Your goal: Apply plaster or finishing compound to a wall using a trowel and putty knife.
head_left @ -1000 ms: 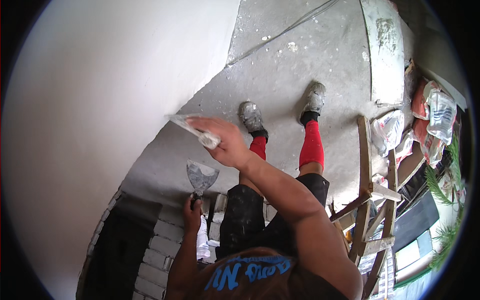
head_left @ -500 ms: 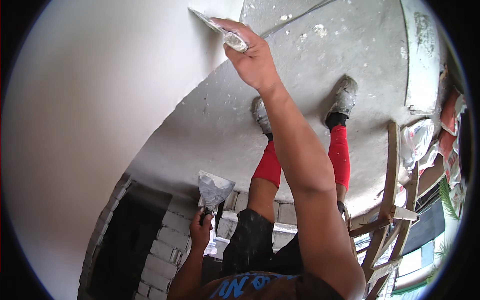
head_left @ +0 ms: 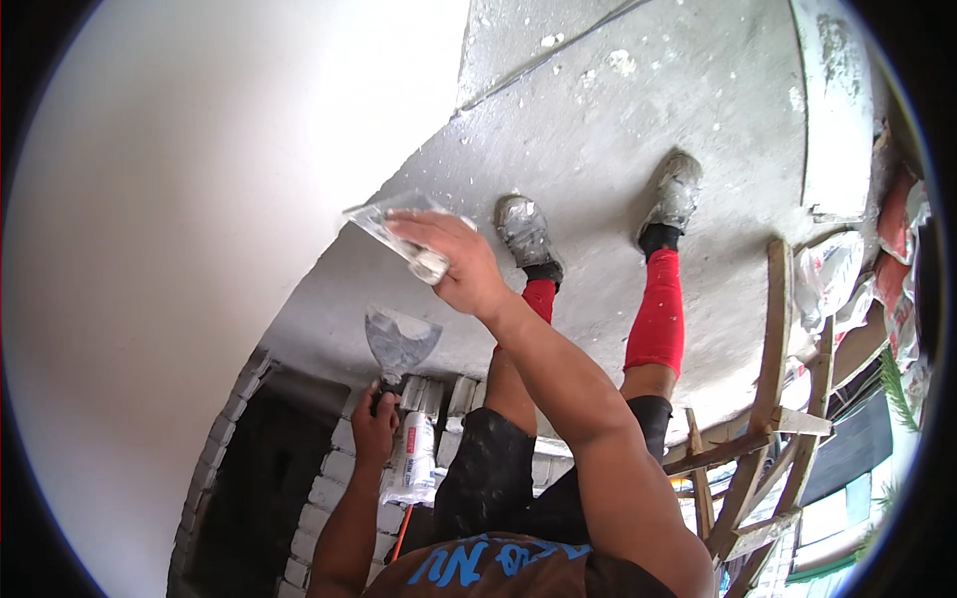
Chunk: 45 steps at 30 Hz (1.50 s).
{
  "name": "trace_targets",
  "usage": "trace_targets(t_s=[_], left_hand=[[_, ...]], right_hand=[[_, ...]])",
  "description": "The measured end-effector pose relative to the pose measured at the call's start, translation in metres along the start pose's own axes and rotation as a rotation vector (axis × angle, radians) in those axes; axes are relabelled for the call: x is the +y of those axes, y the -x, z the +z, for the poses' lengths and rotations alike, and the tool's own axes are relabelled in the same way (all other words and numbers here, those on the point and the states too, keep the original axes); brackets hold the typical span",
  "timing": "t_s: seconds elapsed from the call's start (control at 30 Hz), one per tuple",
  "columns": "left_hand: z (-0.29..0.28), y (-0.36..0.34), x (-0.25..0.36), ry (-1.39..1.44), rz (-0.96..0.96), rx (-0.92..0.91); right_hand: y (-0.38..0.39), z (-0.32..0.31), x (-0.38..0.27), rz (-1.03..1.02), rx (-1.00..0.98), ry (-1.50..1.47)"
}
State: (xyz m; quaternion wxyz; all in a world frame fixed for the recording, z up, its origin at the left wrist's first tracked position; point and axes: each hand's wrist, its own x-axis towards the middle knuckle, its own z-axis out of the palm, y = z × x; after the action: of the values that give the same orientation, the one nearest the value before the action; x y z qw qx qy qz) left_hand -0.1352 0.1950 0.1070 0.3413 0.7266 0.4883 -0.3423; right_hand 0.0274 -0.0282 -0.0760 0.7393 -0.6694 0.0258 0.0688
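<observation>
My right hand (head_left: 454, 261) is closed round the pale handle of a plastering trowel (head_left: 371, 221). Its flat blade lies near the lower edge of the smooth white wall (head_left: 219, 179); I cannot tell whether the two touch. Lower down, my left hand (head_left: 375, 424) grips the dark handle of a wide putty knife (head_left: 401, 344), blade upward. Whitish paste coats part of that blade. A gap separates the two tools.
My feet in grey-smeared shoes (head_left: 528, 234) stand on the spattered concrete floor (head_left: 598, 130). To the right are a wooden frame (head_left: 775, 339), a pale board (head_left: 837, 130) and plastic sacks (head_left: 829, 274). Grey blocks (head_left: 319, 493) border a dark opening (head_left: 254, 478) at lower left.
My right hand has come down and slightly left with the trowel, away from the upper wall edge. My left hand and the putty knife have shifted left and a little up.
</observation>
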Motion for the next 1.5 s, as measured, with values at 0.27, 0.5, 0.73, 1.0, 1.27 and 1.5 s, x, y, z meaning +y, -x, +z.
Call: trace_targets(t_s=[0.27, 0.5, 0.73, 1.0, 1.27, 1.5], left_hand=[[0.029, -0.017, 0.086, 0.399, -0.071, -0.270], [0.050, 0.007, 0.124, 0.759, 0.062, -0.695], [0.062, 0.045, 0.158, 0.590, 0.134, -0.701], [0.093, 0.090, 0.205, -0.069, 0.738, -0.389], [0.137, 0.107, 0.221, -0.675, 1.409, -0.009], [0.151, 0.081, 0.181, -0.555, 0.849, 0.008]], right_hand=[[0.031, -0.100, -0.118, -0.199, -0.262, -0.027], [0.049, -0.166, -0.132, -0.424, -0.580, 0.395], [0.037, -0.222, -0.113, -0.174, -0.302, 0.381], [0.065, -0.228, -0.104, 0.708, 0.444, -1.104], [0.062, -0.228, -0.140, 0.624, 0.440, -1.363], [-0.002, -0.262, -0.155, 0.508, 0.324, -1.220]])
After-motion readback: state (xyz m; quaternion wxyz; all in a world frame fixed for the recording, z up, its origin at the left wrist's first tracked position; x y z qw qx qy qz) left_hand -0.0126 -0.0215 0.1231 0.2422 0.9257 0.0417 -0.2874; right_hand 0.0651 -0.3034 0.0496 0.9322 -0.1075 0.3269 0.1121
